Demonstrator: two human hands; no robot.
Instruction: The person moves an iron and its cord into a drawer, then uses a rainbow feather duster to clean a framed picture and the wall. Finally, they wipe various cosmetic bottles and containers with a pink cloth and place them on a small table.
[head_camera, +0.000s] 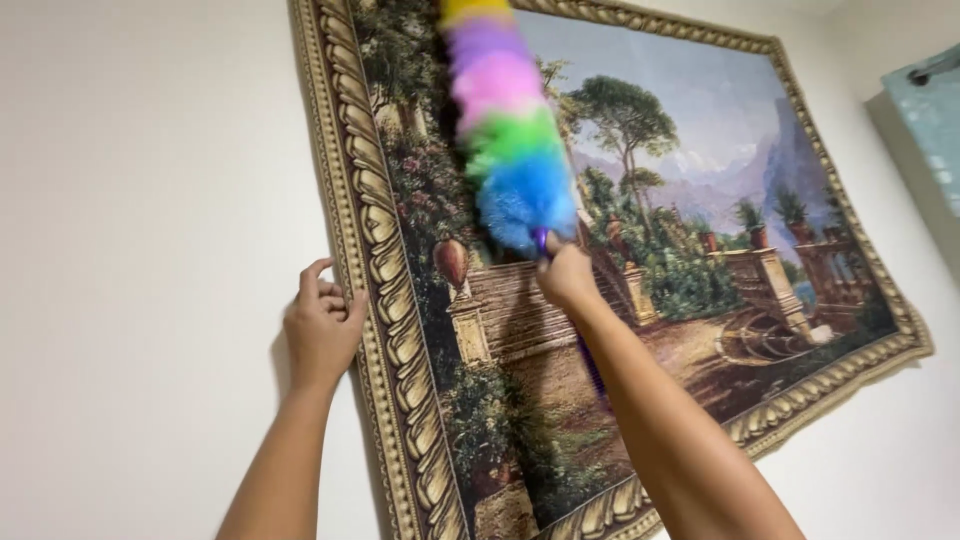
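The feather duster (505, 120) is motion-blurred, its tip cut off by the top edge.

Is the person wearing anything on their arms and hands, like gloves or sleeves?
No. Both forearms are bare as far as the picture shows, with no sleeves in view. The left hand and right hand have no gloves. No watch, bracelet or ring shows on either one.

Both bare arms reach upward and away from the body, forearms showing from the bottom edge. The left hand (321, 328) is raised with its back toward the camera, wrist straight, fingers curled over at the knuckles and the thumb side turned right. The right hand (566, 277) sits a little higher, closed in a tight fist, its forearm slanting up from the lower right.
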